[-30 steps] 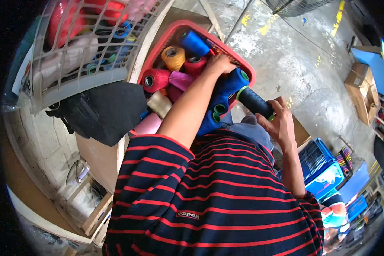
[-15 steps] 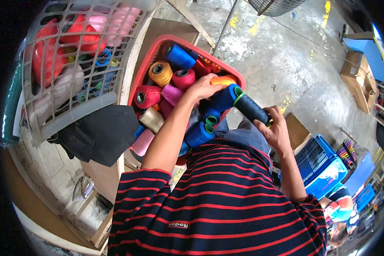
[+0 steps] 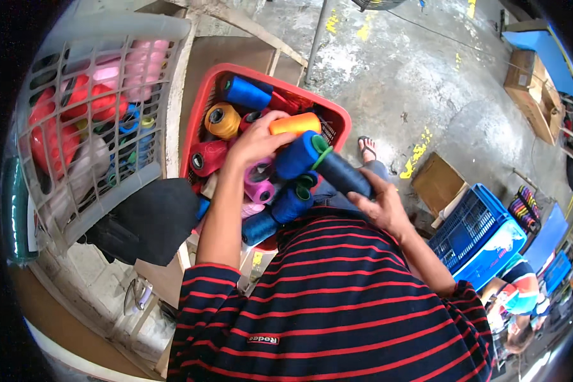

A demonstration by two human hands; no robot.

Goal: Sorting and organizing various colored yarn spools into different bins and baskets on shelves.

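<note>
I see a stained grey concrete floor with yellow paint marks filling the room behind everything. Taking the red plastic crate as my landmark: to its left stands a larger pale grey lattice basket with red, pink and blue spools showing through its bars, and below-left of the crate lies a black cloth. Well to the crate's right sits a blue plastic crate, with a flat brown cardboard box between the two and another cardboard box farther off by the blue wall. Just past the crate's right corner I see a foot in a sandal.

The red crate is heaped with thread cones: blue, mustard yellow, red, pink and navy. My left hand is in the crate, fingers curled over an orange thread cone at the top of the heap. My right hand, just right of the crate, is wrapped around a dark navy thread cone with a green rim, its tip meeting a blue cone at the crate's edge.
</note>
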